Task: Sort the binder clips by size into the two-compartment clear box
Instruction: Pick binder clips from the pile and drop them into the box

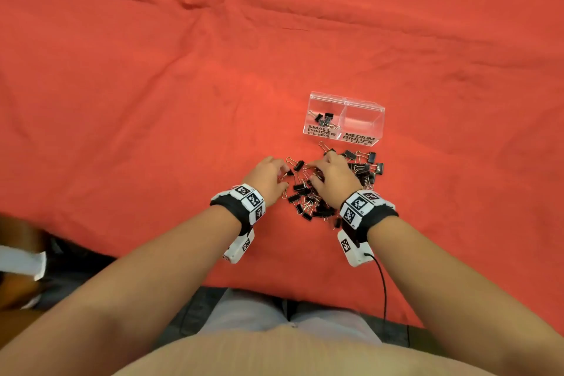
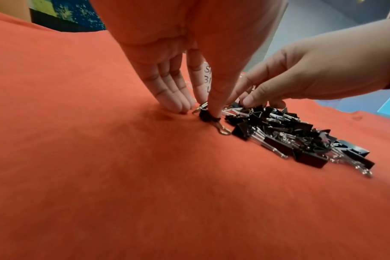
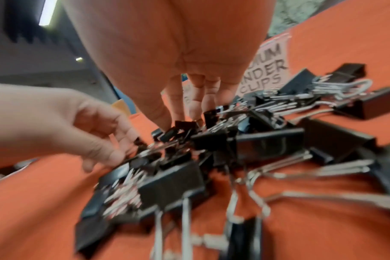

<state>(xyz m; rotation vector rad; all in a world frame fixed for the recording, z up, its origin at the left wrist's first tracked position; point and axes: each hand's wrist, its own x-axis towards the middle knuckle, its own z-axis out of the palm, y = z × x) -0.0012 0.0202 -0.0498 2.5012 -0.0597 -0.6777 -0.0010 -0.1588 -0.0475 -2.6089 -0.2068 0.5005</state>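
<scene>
Two hands sit in the binder clip pile [image 1: 332, 183], on the red cloth surface [image 1: 152, 101] just near of the clear box [image 1: 344, 118]. My left hand [image 1: 268, 177], at the pile's left edge, pinches a small clip [image 2: 206, 115] between thumb and forefinger; its wire handles point along the cloth. My right hand [image 1: 334, 180] spreads over the heap, its grip unclear. The box lies ahead-right, small compartment [image 1: 323, 116] nearer my left.

Black binder clips [image 1: 329, 186] — silver handles, red cloth [image 1: 152, 101], clear box [image 1: 344, 119] — black lettering
</scene>
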